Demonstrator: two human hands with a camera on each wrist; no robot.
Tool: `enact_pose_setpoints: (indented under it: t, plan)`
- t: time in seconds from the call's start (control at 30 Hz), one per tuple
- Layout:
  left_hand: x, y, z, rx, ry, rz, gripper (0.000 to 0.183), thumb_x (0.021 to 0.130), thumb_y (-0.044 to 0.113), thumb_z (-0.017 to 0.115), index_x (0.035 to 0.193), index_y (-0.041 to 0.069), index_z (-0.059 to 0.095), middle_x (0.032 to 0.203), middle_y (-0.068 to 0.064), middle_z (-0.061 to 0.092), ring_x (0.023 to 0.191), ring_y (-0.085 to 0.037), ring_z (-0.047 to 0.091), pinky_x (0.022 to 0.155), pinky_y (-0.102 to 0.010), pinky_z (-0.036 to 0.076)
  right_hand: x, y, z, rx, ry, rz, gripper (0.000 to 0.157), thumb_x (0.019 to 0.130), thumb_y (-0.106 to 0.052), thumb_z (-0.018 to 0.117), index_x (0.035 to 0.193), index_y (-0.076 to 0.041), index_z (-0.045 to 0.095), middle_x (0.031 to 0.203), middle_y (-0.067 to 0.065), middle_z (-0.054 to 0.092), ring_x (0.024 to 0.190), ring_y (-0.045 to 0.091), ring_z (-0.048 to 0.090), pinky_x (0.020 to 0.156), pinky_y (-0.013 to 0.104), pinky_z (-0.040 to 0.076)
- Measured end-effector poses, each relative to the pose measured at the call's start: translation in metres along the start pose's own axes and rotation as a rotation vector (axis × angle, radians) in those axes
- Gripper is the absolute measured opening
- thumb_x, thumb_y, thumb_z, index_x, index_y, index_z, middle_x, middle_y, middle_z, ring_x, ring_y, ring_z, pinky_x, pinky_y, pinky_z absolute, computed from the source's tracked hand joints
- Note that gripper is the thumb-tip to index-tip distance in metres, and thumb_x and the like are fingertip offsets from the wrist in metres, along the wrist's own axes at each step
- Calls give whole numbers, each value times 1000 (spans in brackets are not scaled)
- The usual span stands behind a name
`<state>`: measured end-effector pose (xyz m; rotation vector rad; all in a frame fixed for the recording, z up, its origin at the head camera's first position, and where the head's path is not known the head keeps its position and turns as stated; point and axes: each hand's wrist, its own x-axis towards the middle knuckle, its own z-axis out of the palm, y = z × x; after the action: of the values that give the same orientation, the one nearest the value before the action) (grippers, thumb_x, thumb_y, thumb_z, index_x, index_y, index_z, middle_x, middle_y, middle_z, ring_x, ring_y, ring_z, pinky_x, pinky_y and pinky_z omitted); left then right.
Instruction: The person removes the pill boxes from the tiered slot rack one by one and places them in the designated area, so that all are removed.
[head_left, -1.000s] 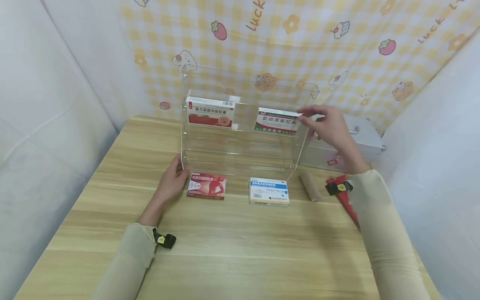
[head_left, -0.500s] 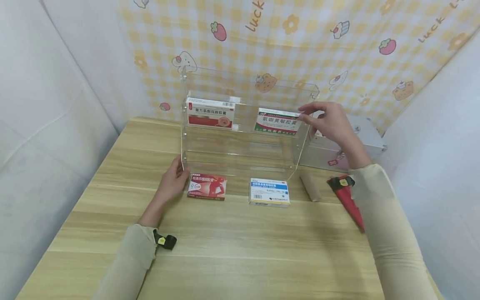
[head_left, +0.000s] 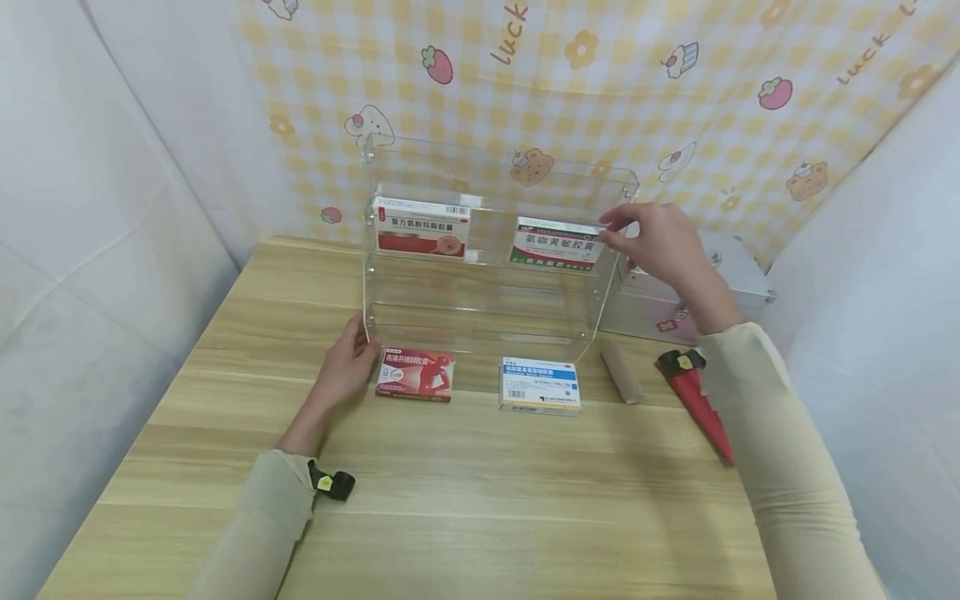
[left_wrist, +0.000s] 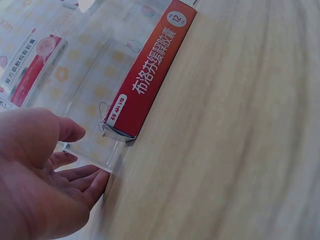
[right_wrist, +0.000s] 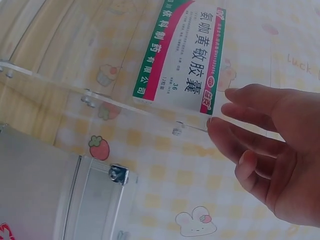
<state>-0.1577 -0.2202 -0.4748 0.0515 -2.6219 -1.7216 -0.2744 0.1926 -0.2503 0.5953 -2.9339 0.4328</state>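
Yellow-and-white checked cloth (head_left: pixel 585 100) hangs behind a light wood-grain table (head_left: pixel 450 500), where a clear acrylic tiered rack (head_left: pixel 495 292) stands towards the far side. On one of its upper tiers, a white, green and red medicine box (head_left: pixel 558 247) leans at the right, level with a white-and-red medicine box (head_left: pixel 422 229) at the left. The right hand (head_left: pixel 663 242) has bent fingertips close together at the first box's top right corner; whether they pinch it or merely touch, I cannot tell. Thumb and fingers apart, the left hand (head_left: pixel 342 367) rests against the rack's near left corner. The step in hand appears to be squaring up that right-hand box; the next move probably calls for a light adjustment, then a clean release without tipping it.
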Motion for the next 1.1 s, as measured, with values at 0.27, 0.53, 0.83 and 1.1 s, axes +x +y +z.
enact_pose_setpoints:
  t: [0.27, 0.53, 0.83, 1.1]
  plan:
    - [-1, 0, 0, 4, 4, 11, 60, 104, 23, 46, 156, 7, 20, 150, -26, 34, 134, -40, 40, 110, -49, 36, 4, 0, 4, -38, -35, -26, 36, 94, -31, 66, 123, -9, 66, 116, 11, 69, 53, 20, 64, 88, 52, 47]
    - [0, 0, 0, 1, 2, 10, 60, 104, 23, 46, 156, 7, 20, 150, -26, 34, 134, -40, 40, 110, -49, 36, 5, 2, 10, 8, -41, -32, 39, 93, -32, 69, 123, -7, 68, 115, 10, 62, 61, 25, 66, 97, 54, 44]
    - [0, -2, -1, 3, 5, 1, 60, 104, 23, 47, 156, 8, 20, 150, -26, 34, 134, -39, 40, 110, -48, 37, 7, 3, 14, 98, -109, -10, 38, 95, -29, 67, 128, -12, 63, 114, 14, 68, 52, 21, 65, 58, 40, 55]
    - [1, -1, -1, -5, 4, 11, 60, 104, 22, 47, 155, 7, 21, 150, -26, 35, 135, -39, 40, 111, -47, 36, 12, 9, 21, 257, -163, 49, 45, 94, -31, 68, 131, -8, 57, 118, 21, 66, 55, 29, 67, 43, 42, 55]
